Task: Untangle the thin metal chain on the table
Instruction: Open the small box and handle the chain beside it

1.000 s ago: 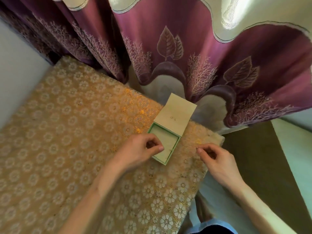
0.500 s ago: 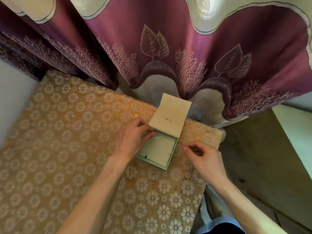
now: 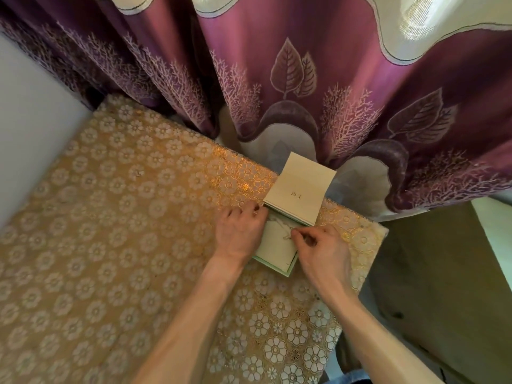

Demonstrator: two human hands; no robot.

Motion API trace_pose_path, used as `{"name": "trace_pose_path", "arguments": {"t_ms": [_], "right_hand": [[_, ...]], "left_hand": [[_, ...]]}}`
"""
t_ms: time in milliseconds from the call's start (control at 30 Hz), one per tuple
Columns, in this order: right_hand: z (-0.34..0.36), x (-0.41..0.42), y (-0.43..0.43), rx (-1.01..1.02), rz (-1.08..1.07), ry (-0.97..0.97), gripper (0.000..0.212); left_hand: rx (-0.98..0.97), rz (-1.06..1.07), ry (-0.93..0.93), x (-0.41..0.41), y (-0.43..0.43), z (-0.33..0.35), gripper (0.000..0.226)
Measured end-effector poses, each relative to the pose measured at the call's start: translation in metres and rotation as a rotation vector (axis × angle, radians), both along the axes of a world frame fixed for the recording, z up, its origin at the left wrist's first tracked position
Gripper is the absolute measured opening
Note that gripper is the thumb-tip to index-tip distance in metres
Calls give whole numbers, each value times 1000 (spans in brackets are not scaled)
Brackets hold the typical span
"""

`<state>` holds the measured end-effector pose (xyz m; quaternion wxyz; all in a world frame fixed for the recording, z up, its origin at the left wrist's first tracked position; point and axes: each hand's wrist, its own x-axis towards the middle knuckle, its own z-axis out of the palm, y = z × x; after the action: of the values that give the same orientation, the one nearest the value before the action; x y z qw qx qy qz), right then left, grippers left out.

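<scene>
Gold floral lace tablecloth [image 3: 138,245], with a pale green square box [image 3: 288,268] near its far right corner, cream lid [image 3: 299,192] propped open. Inside lies the thin silvery metal chain [image 3: 278,225] — the right hand [image 3: 322,249] pinches it between thumb and fingertip. The left hand [image 3: 239,234] covers the box's left edge — gripping or resting, I cannot tell.

A home room — purple leaf-patterned curtain [image 3: 304,79] behind a table with floral lace tablecloth [image 3: 110,217].
</scene>
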<state>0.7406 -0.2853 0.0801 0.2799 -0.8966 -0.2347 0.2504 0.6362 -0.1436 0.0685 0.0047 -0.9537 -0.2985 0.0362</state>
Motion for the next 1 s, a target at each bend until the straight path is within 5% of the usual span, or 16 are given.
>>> {"name": "trace_pose_path", "arguments": {"t_ms": [133,500,1000], "right_hand": [[-4,-2,1,-15,52,-158,20],[-6,-11,-6,-83,108,-267,42],[-1,1,-2,-60,145,-218,23]], "left_hand": [[-110,30,-15,-3,-13,5,43],[-161,36,15,1,-17,10,33],[-316,81,21,-4,-8,6,39]]}}
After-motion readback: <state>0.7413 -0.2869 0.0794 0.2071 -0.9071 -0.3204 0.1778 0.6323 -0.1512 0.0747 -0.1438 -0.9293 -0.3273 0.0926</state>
